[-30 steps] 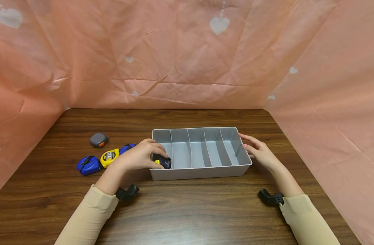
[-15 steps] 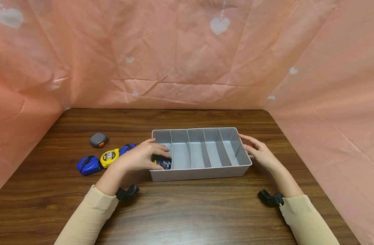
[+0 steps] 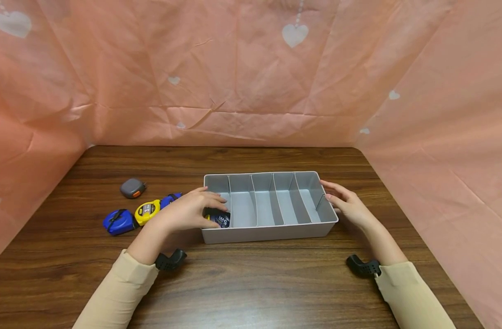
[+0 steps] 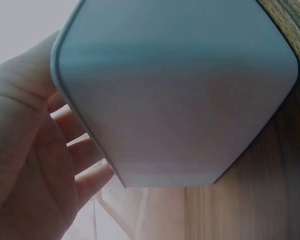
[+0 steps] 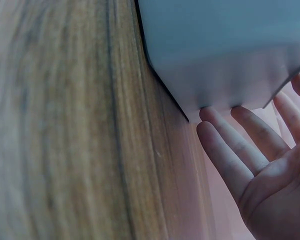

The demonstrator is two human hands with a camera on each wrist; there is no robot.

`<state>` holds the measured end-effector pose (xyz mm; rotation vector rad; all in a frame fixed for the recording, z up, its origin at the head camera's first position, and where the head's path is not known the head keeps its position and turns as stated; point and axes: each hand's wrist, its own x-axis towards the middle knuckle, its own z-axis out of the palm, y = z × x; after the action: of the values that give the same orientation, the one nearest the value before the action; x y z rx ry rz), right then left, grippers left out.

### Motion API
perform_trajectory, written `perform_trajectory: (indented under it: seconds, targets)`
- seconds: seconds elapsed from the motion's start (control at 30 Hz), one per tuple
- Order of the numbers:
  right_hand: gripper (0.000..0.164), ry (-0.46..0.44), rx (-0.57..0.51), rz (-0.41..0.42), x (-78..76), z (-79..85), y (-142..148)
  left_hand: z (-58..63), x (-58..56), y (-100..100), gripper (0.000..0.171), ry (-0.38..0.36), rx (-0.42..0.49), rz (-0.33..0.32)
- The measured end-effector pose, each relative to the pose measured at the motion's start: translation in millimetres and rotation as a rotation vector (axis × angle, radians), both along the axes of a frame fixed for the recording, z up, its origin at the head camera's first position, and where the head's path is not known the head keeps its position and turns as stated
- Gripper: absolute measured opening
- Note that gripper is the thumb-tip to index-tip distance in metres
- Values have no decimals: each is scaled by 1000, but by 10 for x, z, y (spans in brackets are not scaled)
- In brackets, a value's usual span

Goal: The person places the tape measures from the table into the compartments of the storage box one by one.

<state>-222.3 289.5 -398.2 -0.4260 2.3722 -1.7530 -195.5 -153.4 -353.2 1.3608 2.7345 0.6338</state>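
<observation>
A long grey divided box (image 3: 267, 232) stands on the table, split into several narrow compartments. My left hand (image 3: 189, 210) reaches over its left end into the leftmost compartment. There its thumb and fingers hold a black and yellow tape measure (image 3: 223, 220) low down, with "5m" showing on its label. The hand covers the rest of the tape measure. In the left wrist view, the box's end wall (image 4: 175, 115) hides the fingertips. At the opposite end, my right hand (image 3: 349, 205) touches the wall and rim with straight fingers, seen from below in the right wrist view.
Left of the box lie a blue tape measure (image 3: 119, 222), a yellow one (image 3: 147, 211) and another blue one (image 3: 170, 199), partly behind my left hand. A grey tape measure (image 3: 132, 188) sits farther back. Pink fabric (image 3: 251, 82) borders the table.
The black and yellow tape measure has gone lower in the leftmost compartment and turned, so its "5m" label faces up. Both hands have hardly moved.
</observation>
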Motion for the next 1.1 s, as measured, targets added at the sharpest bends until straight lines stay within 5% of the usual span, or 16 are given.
perform_trajectory:
  seconds: [0.4, 0.63, 1.1]
  targets:
    - [51, -1, 2, 4, -1, -12, 8, 59, 17, -27, 44, -5, 63, 18]
    - [51, -8, 6, 1, 7, -8, 11, 79, 7, -48, 43, 56, 90, 17]
    - [51, 7, 14, 7, -1, -5, 9, 188, 17, -196, 39, 106, 117, 103]
